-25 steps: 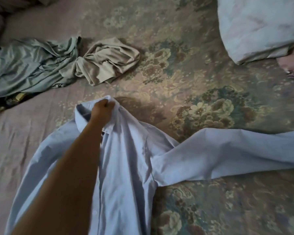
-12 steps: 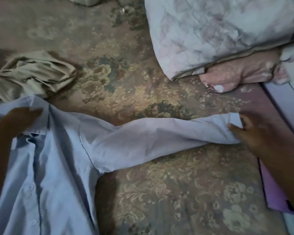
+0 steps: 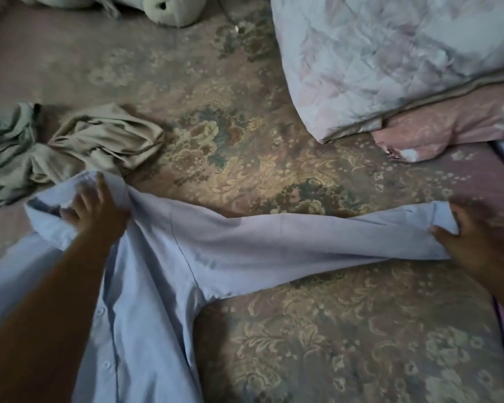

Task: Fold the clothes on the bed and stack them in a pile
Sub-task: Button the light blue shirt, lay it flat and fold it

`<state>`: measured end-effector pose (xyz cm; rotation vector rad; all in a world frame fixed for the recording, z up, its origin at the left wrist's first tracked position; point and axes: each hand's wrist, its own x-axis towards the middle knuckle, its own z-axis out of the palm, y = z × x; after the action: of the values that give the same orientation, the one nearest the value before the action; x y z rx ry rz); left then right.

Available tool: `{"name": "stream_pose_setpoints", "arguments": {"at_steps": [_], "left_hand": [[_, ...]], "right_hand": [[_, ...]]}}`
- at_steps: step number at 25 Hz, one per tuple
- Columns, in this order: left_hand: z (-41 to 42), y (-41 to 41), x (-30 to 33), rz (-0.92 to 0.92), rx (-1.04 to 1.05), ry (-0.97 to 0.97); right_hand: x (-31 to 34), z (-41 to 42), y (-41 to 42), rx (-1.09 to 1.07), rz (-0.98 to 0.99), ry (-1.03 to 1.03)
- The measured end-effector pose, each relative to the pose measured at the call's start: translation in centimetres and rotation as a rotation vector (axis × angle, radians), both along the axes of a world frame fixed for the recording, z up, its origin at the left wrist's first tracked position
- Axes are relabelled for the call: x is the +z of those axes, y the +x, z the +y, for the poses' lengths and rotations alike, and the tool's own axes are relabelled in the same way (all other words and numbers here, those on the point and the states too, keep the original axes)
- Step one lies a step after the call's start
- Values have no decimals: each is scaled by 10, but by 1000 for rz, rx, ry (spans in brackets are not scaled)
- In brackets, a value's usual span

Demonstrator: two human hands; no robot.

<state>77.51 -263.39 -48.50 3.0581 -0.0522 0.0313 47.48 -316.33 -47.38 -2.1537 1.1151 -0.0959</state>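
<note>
The shirt (image 3: 163,286) lies on the bed (image 3: 332,330), crumpled clothes (image 3: 99,141) behind it, quilt (image 3: 390,53) far right.

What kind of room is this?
Most likely a bedroom: a bed spread with a floral-patterned cover, a pale quilted duvet over a pink pillow, and a light blue button-up shirt laid out for folding.
</note>
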Motion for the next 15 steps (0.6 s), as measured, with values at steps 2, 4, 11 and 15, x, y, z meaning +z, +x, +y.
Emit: {"name": "stream_pose_setpoints", "arguments": {"at_steps": [2,4,11,15], "left_hand": [[-13,-6,-5,-243,-401,61],[-39,-22,-11,-209,-802,118],[-97,-123,-21,10,-537,10],[-138,-189,-24,-124,-928,-81]], "right_hand": [[3,1,1,-7,-14,-11],[9,1,-2,-13,-46,4],[30,8,-7,-95,-85,91],[50,10,8,-176,-155,284]]}}
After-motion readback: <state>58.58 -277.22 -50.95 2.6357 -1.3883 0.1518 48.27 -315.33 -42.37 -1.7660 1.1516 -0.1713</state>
